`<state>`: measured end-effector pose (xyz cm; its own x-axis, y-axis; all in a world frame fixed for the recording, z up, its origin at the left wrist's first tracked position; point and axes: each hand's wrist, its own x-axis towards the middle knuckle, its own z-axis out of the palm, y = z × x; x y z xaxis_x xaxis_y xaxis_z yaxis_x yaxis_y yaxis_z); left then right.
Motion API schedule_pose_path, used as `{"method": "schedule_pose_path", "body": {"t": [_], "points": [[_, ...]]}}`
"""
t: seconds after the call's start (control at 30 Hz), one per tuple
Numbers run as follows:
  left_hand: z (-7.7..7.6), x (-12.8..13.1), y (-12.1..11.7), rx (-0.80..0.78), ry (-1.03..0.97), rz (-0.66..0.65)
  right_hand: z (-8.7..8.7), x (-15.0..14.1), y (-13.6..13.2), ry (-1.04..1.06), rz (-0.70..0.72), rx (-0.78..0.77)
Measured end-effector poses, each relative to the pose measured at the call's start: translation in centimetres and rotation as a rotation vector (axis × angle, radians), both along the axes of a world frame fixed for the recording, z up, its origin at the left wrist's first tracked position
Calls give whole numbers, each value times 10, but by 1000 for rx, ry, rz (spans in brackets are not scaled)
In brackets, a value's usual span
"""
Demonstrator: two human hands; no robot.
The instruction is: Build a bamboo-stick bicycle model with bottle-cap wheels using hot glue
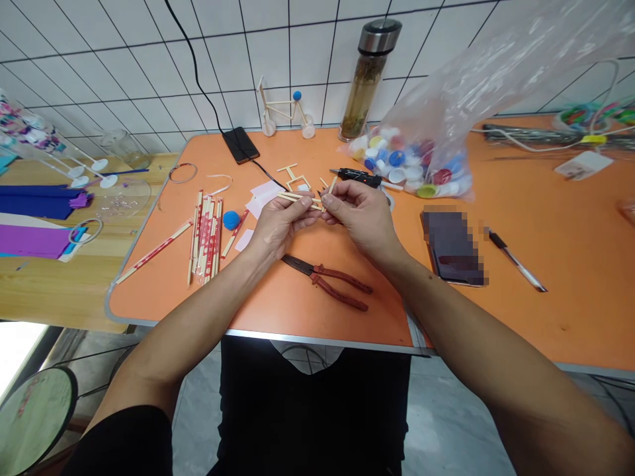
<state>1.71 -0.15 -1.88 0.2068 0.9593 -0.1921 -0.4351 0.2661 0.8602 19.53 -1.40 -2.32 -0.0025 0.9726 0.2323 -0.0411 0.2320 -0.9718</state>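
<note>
Pinching thin wooden sticks (pixel 300 197) in a narrow grip, the left hand (pixel 280 229) and the right hand (pixel 360 217) met above the middle of an orange table (pixel 258 305). Just beyond them lay a small stick frame (pixel 294 176) and a black hot-glue pen (pixel 358 176), though the pen's type was hard to confirm. Red-handled pliers (pixel 325 283) lay nearer the wrists, with paper-sleeved chopsticks (pixel 206 241) and a blue bottle cap (pixel 231 220) to the left. A plastic bag of bottle caps (pixel 411 162) sat toward the back, and a stick bicycle model (pixel 285 109) stood at the far edge.
</note>
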Motion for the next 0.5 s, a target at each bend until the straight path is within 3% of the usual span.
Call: {"method": "schedule_pose_path", "body": {"t": [0.5], "points": [[-2, -4, 2, 50, 71, -4, -5, -1, 3, -45, 10, 30]]}}
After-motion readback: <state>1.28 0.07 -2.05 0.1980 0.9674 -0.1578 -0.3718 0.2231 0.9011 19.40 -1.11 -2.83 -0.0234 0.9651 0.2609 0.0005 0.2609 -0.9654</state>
